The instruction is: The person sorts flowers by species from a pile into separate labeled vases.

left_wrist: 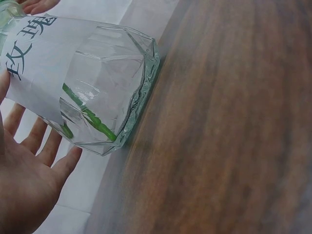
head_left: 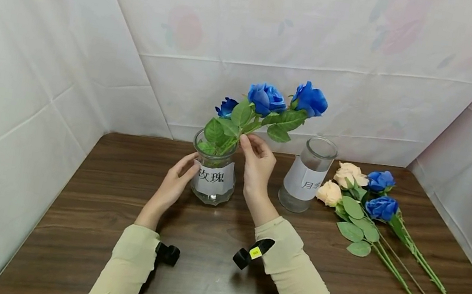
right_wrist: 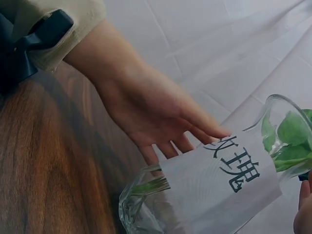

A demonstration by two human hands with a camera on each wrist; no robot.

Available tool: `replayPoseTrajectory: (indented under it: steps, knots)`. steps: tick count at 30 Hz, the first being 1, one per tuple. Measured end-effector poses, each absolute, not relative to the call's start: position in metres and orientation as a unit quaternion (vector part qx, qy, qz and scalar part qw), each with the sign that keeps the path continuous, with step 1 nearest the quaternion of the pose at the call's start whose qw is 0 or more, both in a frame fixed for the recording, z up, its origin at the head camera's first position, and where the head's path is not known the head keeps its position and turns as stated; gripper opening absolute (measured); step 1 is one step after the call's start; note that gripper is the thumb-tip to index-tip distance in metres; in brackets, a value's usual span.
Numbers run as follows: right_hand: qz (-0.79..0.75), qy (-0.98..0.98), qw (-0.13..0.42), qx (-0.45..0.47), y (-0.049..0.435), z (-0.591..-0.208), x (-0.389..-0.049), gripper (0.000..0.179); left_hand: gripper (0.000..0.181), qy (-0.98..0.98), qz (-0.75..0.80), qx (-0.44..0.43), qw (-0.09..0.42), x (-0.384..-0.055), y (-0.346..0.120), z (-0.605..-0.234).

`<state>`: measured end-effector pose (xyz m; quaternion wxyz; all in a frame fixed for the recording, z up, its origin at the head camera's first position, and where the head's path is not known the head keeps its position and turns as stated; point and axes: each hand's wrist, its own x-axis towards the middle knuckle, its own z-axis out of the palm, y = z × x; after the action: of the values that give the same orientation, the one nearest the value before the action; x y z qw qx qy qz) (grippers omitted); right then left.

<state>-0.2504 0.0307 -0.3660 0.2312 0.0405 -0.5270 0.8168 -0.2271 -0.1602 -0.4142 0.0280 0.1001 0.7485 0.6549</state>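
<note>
A clear glass vase (head_left: 211, 196) with a white paper label stands near the table's back edge. Three blue roses (head_left: 267, 99) rise from it, their green leaves (head_left: 215, 130) crowding the mouth and leaning right. At the rim, my right hand (head_left: 258, 164) pinches a blue rose's stem between thumb and fingers. My left hand (head_left: 174, 178) touches the vase's left side with fairly straight fingers, the thumb at the label (right_wrist: 243, 170). Through the glass in the left wrist view, a green stem (left_wrist: 90, 114) reaches down to the base. The roses' lower stems are partly hidden behind the label.
A second labelled glass jar (head_left: 297, 199) stands right of the vase without flowers. Beyond it lie two cream roses (head_left: 350, 175) and two more blue roses (head_left: 381, 208), stems pointing to the front right. White cloth (head_left: 328, 43) hangs behind the brown wooden table (head_left: 200, 276).
</note>
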Motion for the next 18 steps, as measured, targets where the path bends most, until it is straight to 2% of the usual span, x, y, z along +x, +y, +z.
replayPoseTrajectory:
  steps: [5, 13, 18]
  knots:
    - [0.803, -0.551, 0.226, 0.035, 0.032, -0.37, -0.251, 0.01, 0.053, 0.748, 0.656, 0.097, 0.027, -0.24, -0.162, -0.432]
    - [0.803, -0.552, 0.216, 0.063, 0.036, -0.377, -0.245, 0.018, 0.054, 0.755, 0.647, 0.107, 0.027, -0.222, -0.159, -0.405]
    - [0.805, -0.557, 0.193, 0.064, 0.042, -0.382, -0.236, 0.021, 0.054, 0.757, 0.645, 0.104, 0.03, -0.229, -0.162, -0.414]
